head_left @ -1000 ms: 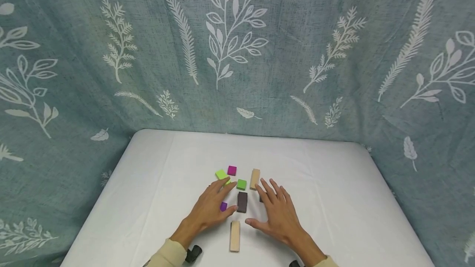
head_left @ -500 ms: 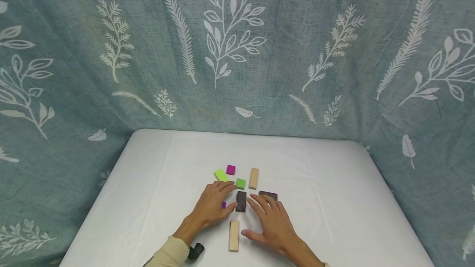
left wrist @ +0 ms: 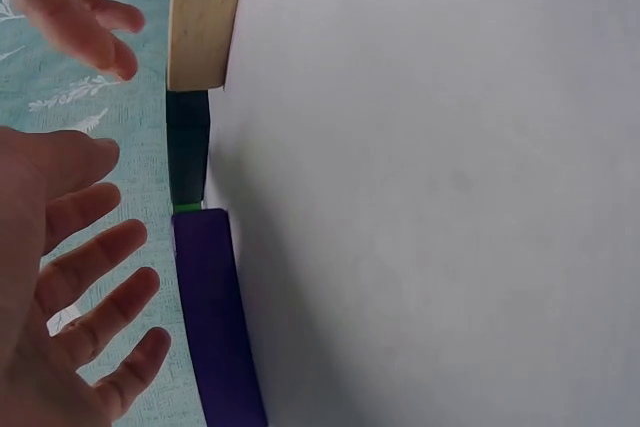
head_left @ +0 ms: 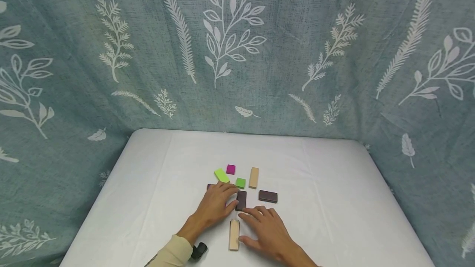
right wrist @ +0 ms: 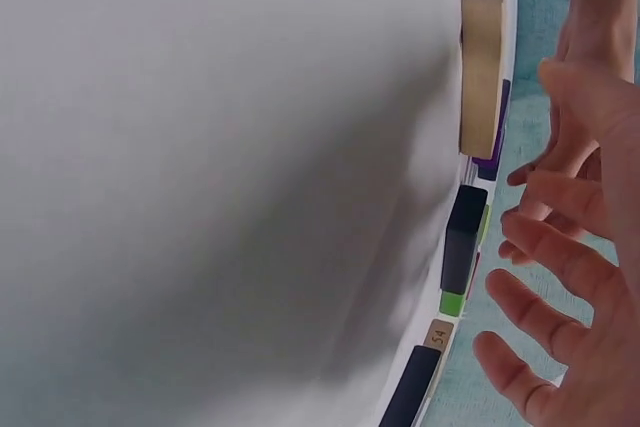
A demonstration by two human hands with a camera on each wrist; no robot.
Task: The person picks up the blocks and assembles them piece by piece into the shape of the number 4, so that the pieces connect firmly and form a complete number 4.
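My left hand (head_left: 214, 205), fingers loosely spread, hovers over a purple block (left wrist: 215, 317) that it mostly hides in the head view. Its thumb and fingertips come close to a dark brown block (head_left: 241, 200) in the middle. My right hand (head_left: 266, 230) is just right of a pale wooden block (head_left: 234, 235) lying lengthwise at the front, its thumb near the block's side. Both wrist views show gaps between the fingers and the blocks, and neither hand holds anything. In the right wrist view, the right hand (right wrist: 585, 257) has slightly bent, separated fingers.
Behind the hands lie a lime block (head_left: 221, 175), a magenta block (head_left: 231, 169), a green block (head_left: 240, 183) and another pale wooden block (head_left: 254, 177). A second dark block (head_left: 268, 196) lies to the right. All rest on a white-covered table (head_left: 326, 184) before a patterned curtain (head_left: 274, 106).
My right hand has come down toward the front and slightly left, uncovering the right-hand dark block. My left hand has shifted slightly rightward. The blocks have stayed where they were.
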